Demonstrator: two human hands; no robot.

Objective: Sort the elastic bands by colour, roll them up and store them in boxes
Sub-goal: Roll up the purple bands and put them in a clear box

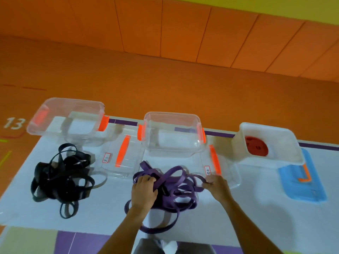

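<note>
A tangle of purple elastic bands (pixel 176 191) lies on the white sheet in front of me. My left hand (pixel 144 191) rests on the heap's left side with its fingers curled into the bands. My right hand (pixel 216 186) pinches a purple strand at the heap's right edge. A separate pile of black bands (pixel 62 178) lies to the left. Behind the piles stand two clear boxes with orange clips, the left box (pixel 45 123) and the middle box (pixel 156 143). A white box (pixel 286 143) at the right holds a rolled red band (pixel 255 146).
Two clear lids with orange strips and small labels lie flat, one lid (pixel 128 162) between the clear boxes, the other lid (pixel 229 171) under my right hand's far side. A blue lid (pixel 302 186) lies by the white box. The white sheet (pixel 102 204) sits on orange floor.
</note>
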